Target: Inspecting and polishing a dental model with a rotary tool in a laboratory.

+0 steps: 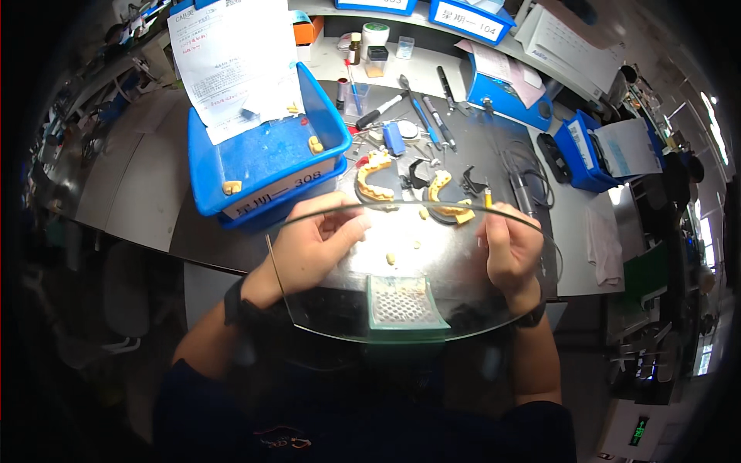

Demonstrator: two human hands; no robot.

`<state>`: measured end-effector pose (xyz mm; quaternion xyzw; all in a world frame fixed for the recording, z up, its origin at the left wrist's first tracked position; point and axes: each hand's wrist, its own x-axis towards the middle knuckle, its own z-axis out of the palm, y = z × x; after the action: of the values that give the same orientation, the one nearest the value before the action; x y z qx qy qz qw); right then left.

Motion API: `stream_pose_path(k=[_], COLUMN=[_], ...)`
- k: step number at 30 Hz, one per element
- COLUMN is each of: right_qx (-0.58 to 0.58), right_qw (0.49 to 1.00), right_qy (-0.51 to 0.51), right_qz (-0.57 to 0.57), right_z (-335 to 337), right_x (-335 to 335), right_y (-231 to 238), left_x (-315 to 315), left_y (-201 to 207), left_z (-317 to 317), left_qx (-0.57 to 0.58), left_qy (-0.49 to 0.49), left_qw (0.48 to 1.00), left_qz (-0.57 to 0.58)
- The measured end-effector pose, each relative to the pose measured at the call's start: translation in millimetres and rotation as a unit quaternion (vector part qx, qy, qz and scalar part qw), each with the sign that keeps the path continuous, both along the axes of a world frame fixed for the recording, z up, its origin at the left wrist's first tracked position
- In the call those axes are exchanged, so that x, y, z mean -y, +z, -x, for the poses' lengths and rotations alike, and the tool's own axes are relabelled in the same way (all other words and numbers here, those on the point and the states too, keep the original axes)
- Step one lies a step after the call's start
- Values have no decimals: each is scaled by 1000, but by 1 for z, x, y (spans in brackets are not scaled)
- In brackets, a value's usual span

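Dark grey bench with a curved clear glass shield standing along its near edge; both forearms pass under the shield from the near side. Large blue plastic bin at the left of the bench, tilted, with a printed white paper sheet leaning in it and small yellow tooth models on its floor. Smaller blue plastic boxes lie toward the right edge and the far edge. Green perforated plastic tray rests at the near edge, between the two wrists.

Left hand, with a black wristband, is raised just left of centre, palm turned inward, fingers curled together with the tips drawn toward the thumb; whether anything lies between them cannot be told. Right hand, also with a dark wristband, is held upright to the right of centre, fingers bunched and pinching a thin orange-tipped tool that points toward the far edge.

Two yellow plaster dental arch models sit on dark bases at bench centre, just beyond the hands, the right one near the right fingertips. Pens, burs and small bottles lie scattered toward the far edge.
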<state>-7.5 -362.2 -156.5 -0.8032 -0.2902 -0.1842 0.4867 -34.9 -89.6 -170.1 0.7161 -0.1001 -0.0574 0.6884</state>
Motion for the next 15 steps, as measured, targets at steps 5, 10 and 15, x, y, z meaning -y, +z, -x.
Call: stream_pose_path(k=[5, 10, 15], right_qx=[-83, -129, -66], right_qw=[995, 989, 987], right_qy=[0, 11, 33], right_qz=[46, 73, 141], right_z=[4, 11, 8], right_x=[-8, -17, -21], right_y=[-6, -12, -11], left_x=[-5, -7, -3], left_y=[-4, -4, -2], left_z=[6, 8, 2], left_qx=[15, 112, 146], left_qy=[-1, 7, -16], left_qw=[996, 979, 970], left_qz=[-89, -169, -195])
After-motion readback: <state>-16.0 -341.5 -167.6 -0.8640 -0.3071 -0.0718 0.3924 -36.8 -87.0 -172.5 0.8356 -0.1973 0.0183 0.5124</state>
